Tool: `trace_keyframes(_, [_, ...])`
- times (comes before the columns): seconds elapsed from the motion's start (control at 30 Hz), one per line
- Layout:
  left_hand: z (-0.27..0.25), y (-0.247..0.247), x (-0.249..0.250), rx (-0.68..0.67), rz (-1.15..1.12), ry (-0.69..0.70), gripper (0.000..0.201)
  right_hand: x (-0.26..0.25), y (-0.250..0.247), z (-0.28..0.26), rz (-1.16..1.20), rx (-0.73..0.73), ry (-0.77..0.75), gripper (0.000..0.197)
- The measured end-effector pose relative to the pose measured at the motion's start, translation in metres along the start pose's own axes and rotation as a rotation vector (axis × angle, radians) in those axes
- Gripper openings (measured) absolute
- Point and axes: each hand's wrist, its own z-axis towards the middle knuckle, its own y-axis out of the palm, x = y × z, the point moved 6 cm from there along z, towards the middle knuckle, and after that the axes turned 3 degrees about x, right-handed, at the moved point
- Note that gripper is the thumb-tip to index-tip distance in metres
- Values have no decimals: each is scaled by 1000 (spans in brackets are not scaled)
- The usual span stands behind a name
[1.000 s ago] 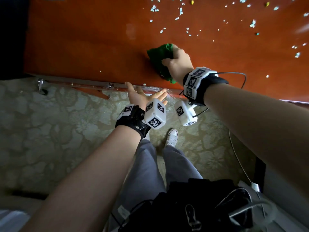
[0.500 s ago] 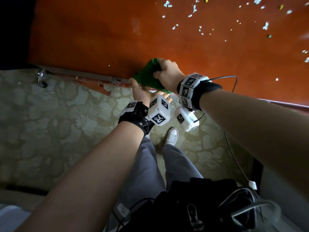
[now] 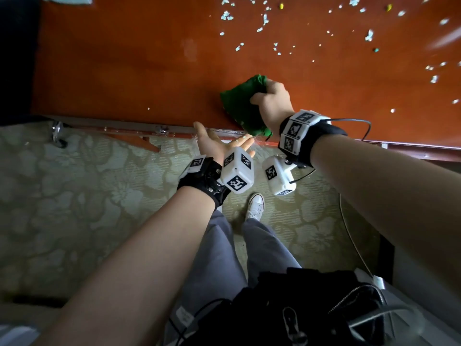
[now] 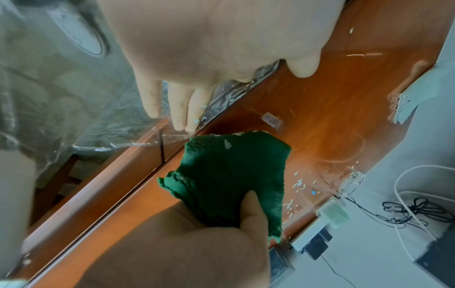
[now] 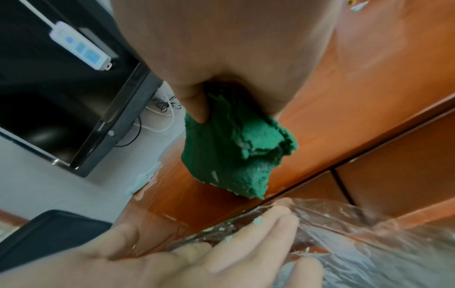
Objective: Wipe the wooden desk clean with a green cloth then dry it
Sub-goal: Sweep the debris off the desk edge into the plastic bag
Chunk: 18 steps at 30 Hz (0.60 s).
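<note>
The green cloth [image 3: 239,103] is bunched in my right hand [image 3: 272,101], which grips it against the reddish wooden desk [image 3: 149,71] a little in from the front edge. Pale bits stick to the cloth [image 4: 234,171], and its loose folds [image 5: 234,152] hang below my thumb. My left hand [image 3: 219,143] is held palm up with straight fingers just under the desk's front edge, below and left of the cloth. A few pale crumbs lie on its fingers [image 5: 256,220]. It holds nothing.
Several pale scraps [image 3: 264,18] are scattered over the far right of the desk. Crinkled clear plastic film [image 4: 229,93] runs along the front edge. A power strip [image 4: 327,216], cables and a dark monitor [image 5: 74,97] sit at the back. Patterned floor lies below.
My right hand dragged the cloth to the front edge over my left palm, then moved it back onto the desk. The left hand stayed palm up at the edge.
</note>
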Motion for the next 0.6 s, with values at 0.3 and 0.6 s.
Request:
trace_keyframes(0.3, [-26, 45, -59, -38, 79, -71, 104, 36, -106, 0, 58, 191, 40, 15])
trace_keyframes(0.6, [-20, 75, -118, -89, 173, -209, 110, 70, -179, -8, 122, 336, 111, 19])
